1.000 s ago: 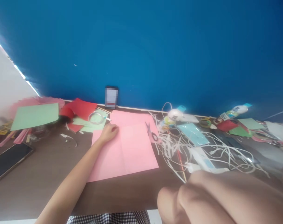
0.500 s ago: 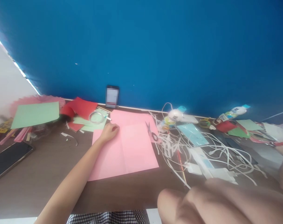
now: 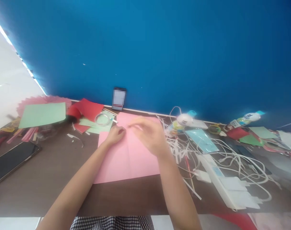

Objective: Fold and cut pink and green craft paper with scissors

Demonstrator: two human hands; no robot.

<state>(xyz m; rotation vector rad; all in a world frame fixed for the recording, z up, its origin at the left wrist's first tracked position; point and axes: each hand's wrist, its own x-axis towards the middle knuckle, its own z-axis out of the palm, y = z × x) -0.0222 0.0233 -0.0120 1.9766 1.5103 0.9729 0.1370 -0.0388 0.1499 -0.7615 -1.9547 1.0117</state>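
Observation:
A pink sheet of paper (image 3: 114,166) with a crease down its middle lies flat before me on the brown table. My left hand (image 3: 116,134) rests on its upper left part, fingers curled in; whatever they hold, if anything, is hidden. Over the sheet's upper right part is my right hand (image 3: 149,134), somewhat blurred, with bent fingers apart and pointing left toward the left hand. I see nothing held in it. More pink paper (image 3: 122,117) lies behind the sheet.
At the left are a dark phone (image 3: 14,161), a green sheet (image 3: 42,115), red paper (image 3: 90,110) and a coiled white cable (image 3: 102,119). To the right lie paper strips (image 3: 177,150), glue bottles (image 3: 185,119), a blue packet (image 3: 202,140) and a power strip (image 3: 214,179) with tangled cables. A blue wall stands behind.
My right hand now shows over the pink sheet, covering where scissors lay. The large blurred bare limb at the lower right is gone. My left hand stays on the sheet; the view has shifted slightly.

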